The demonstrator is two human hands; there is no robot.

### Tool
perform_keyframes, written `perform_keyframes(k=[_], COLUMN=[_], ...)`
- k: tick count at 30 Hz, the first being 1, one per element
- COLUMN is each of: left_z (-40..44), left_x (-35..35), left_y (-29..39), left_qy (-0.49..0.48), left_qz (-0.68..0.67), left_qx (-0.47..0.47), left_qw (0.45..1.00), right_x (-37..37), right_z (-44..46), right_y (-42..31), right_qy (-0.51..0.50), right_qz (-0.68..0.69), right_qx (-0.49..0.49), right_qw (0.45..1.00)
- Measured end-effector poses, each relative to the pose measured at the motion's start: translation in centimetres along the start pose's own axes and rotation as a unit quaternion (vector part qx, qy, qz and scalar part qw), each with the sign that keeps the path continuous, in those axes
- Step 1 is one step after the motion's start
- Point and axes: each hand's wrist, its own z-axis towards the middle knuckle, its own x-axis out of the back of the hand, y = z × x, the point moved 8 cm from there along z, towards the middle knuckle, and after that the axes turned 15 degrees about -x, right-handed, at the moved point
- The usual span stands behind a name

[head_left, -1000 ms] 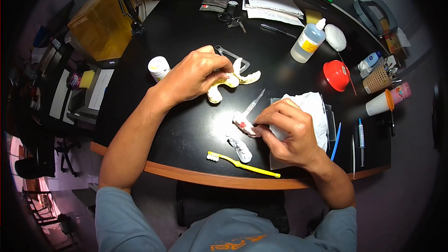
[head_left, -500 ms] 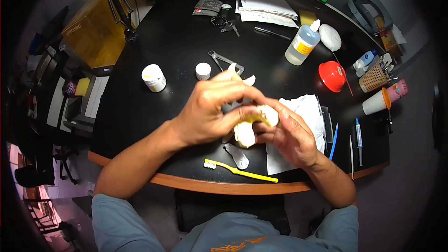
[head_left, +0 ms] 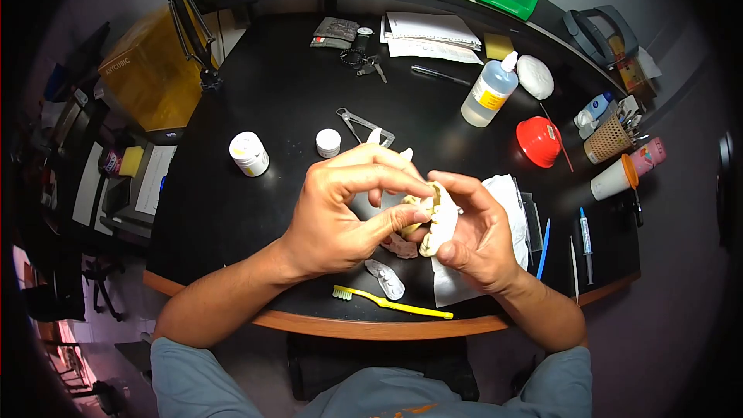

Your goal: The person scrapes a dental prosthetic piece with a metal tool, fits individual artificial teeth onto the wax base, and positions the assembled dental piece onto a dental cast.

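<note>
A cream-coloured dental cast (head_left: 441,224) with moulded teeth is held up over the desk, tilted on its side. My right hand (head_left: 484,251) grips it from the right, thumb at its lower end and fingers behind and on top. From the left, my left hand (head_left: 340,209) pinches the cast's inner side between thumb and index finger. Below the hands lie a pinkish piece (head_left: 400,246), partly hidden, and a whitish tooth-shaped arch piece (head_left: 385,279). A yellow toothbrush (head_left: 395,306) rests near the desk's front edge.
White cloth or paper (head_left: 457,282) lies under my right hand. Two white jars (head_left: 249,155) and a metal caliper (head_left: 364,125) stand or lie beyond my left hand. At the right are a squeeze bottle (head_left: 489,97), red bowl (head_left: 539,142), blue tool (head_left: 544,248) and syringe (head_left: 587,244).
The cast has been turned from lying with its arch toward me to standing on its side. My right fingers have shifted around it. The whole view has tilted slightly upward.
</note>
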Motion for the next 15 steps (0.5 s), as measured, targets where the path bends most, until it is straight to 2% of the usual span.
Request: perform_keyframes(k=[3,5,8,11,15], left_z=[-1.0,-1.4,-2.4,-2.7,-2.8], left_x=[-0.7,-1.4,-2.3,-2.5,-2.6], left_y=[-1.9,-2.7,-3.7,-4.2,-4.3], left_qy=[-0.019,-0.037,-0.003,-0.018,-0.03], left_qz=[-0.106,-0.151,-0.257,-0.275,-0.273], left_qx=[0.109,0.168,0.237,0.28,0.287], left_qw=[0.988,0.973,0.937,0.92,0.918], right_x=[0.7,1.0,1.0,1.0,0.8], right_z=[-0.2,-0.4,-0.5,-0.5,-0.6], right_y=[-1.0,-1.3,-1.8,-1.7,-2.0], right_qy=[0.066,0.08,0.095,0.106,0.114], right_qz=[-0.091,-0.131,-0.162,-0.186,-0.204], right_qx=[0.103,0.133,0.149,0.156,0.163], right_qw=[0.988,0.979,0.971,0.964,0.959])
